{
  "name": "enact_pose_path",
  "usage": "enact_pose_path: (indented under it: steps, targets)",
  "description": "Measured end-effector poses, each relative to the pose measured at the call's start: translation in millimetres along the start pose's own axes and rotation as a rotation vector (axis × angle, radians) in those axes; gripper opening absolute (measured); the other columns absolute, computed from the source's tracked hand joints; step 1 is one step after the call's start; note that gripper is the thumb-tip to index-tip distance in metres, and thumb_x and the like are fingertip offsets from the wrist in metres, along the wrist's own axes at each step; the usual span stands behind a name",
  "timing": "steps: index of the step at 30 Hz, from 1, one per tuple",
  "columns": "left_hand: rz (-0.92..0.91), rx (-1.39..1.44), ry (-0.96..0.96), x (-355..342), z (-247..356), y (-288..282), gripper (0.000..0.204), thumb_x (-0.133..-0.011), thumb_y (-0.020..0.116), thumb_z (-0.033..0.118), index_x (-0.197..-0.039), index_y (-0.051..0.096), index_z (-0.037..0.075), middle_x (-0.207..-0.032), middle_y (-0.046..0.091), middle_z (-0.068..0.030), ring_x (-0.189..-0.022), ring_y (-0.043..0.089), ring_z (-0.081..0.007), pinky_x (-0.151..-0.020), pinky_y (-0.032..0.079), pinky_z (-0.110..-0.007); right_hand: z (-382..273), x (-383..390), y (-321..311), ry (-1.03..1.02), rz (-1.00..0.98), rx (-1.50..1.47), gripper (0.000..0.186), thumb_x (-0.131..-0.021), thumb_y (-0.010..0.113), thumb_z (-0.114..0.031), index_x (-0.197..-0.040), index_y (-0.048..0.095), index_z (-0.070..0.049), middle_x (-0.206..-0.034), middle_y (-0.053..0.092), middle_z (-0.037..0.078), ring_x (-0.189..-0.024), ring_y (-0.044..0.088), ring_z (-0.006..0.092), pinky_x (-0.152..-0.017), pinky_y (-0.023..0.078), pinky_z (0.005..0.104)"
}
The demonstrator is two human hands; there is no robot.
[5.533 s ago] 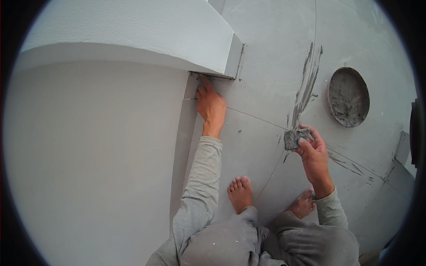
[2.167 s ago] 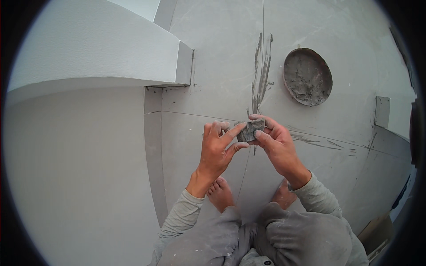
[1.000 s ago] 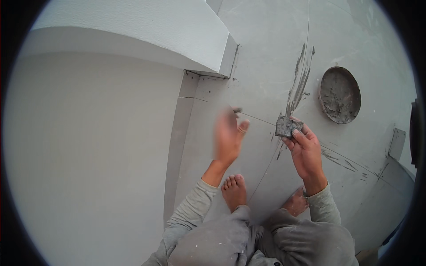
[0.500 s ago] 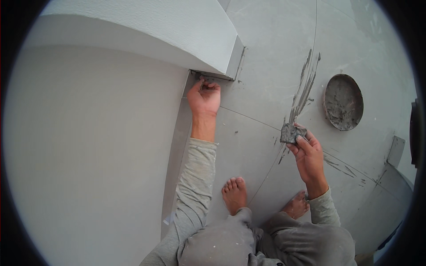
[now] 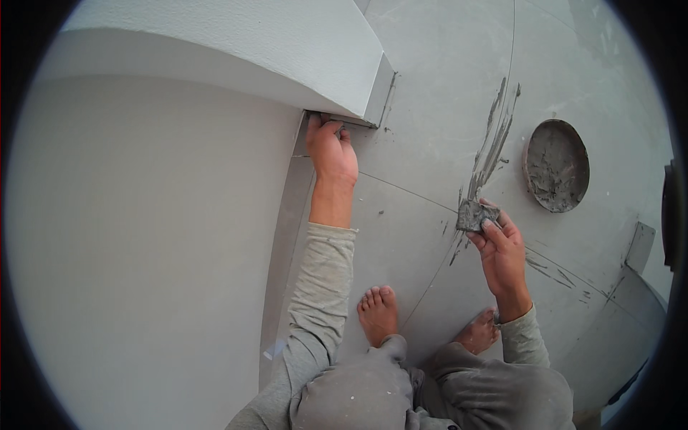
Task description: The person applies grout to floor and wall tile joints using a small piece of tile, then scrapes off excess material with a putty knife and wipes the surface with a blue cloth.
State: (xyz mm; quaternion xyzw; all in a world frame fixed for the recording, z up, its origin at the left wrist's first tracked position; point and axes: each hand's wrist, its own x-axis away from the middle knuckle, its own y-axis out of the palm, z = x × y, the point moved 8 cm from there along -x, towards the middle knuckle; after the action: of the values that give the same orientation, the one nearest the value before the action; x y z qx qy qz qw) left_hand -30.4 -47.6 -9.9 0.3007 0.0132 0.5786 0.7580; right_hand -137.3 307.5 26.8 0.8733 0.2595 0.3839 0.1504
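Note:
My left hand reaches under the lower edge of the white boxed wall projection, fingers curled at the grey tiled base; what they hold, if anything, is hidden. My right hand grips a small squarish piece coated in grey paste, above the streaked tile floor. A shallow round pan of grey paste lies to its upper right.
A smooth pale wall fills the left side, with a tiled base strip along it. My bare feet stand on the tiles. A grey edged corner piece and a dark object are at the right.
My left hand was at the piece in my right hand 2.2 seconds ago, then moved up-left to the projection's base, its fingers now slightly farther under. My right hand still holds the piece.

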Motion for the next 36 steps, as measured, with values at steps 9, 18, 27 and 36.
enact_pose_path:
  steps: [9,18,27,36]
  targets:
    - [0.043,-1.489,0.441,13.8,-1.8,-9.1,0.071,-0.091,0.053,0.003,-0.156,0.032,-0.014,-0.119,0.053,-0.0234,-0.117,0.054,-0.0386,-0.103,0.046,-0.047,-0.3,1.8,0.1,-0.01,-0.015,0.011,0.042,-0.106,0.05,-0.002,-0.147,0.049,0.006,-0.122,0.07,0.014,-0.108,0.071,0.0196,-0.093,0.059,0.0346]
    - [0.001,-1.792,0.623,43.6,3.0,18.3,0.075,-0.09,0.062,0.005,-0.156,0.03,-0.013,-0.125,0.051,-0.0286,-0.113,0.058,-0.0425,-0.094,0.054,-0.051,4.1,3.0,-4.9,-0.002,0.007,0.009,0.042,-0.105,0.05,-0.002,-0.147,0.05,0.005,-0.12,0.071,0.013,-0.107,0.071,0.019,-0.093,0.058,0.0345]
    - [0.149,-2.006,0.77,35.1,-0.6,6.1,0.087,-0.087,0.069,0.009,-0.161,0.027,-0.006,-0.127,0.051,-0.0281,-0.107,0.053,-0.0371,-0.094,0.045,-0.047,5.8,2.2,-5.1,0.005,0.01,0.026,0.042,-0.105,0.05,-0.002,-0.147,0.05,0.004,-0.118,0.071,0.012,-0.105,0.071,0.0183,-0.091,0.058,0.0339]
    - [0.175,-1.967,0.776,35.3,6.3,7.9,0.088,-0.086,0.068,0.009,-0.162,0.027,-0.005,-0.127,0.051,-0.0295,-0.108,0.052,-0.0381,-0.096,0.043,-0.049,9.0,1.2,-4.7,0.01,0.015,0.021,0.042,-0.105,0.051,-0.002,-0.147,0.051,0.004,-0.117,0.071,0.012,-0.104,0.071,0.0175,-0.09,0.058,0.033]
